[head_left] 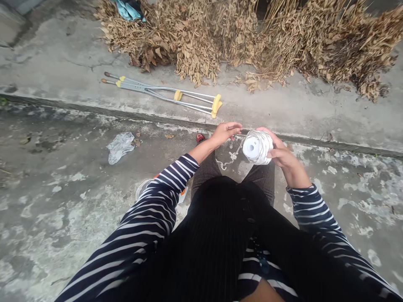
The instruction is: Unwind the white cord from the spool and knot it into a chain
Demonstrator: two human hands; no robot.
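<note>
In my right hand (pixel 283 159) is a spool of white cord (pixel 262 153), its round end with the centre hole facing me. My fingers wrap its far and right sides. From the spool's left side a loose strand of cord (pixel 232 157) hangs in curls below my left hand. My left hand (pixel 225 133) is just left of the spool, apart from it, fingers stretched towards it and the thumb separate. I see nothing held in it.
A pair of crutches (pixel 163 93) with yellow pads lies on the raised concrete ledge (pixel 283 105). Dry leafy stalks (pixel 201 46) are heaped behind. A crumpled clear plastic bag (pixel 120 147) lies on the lower ground. A white and orange object (pixel 143 188) is partly hidden by my left arm.
</note>
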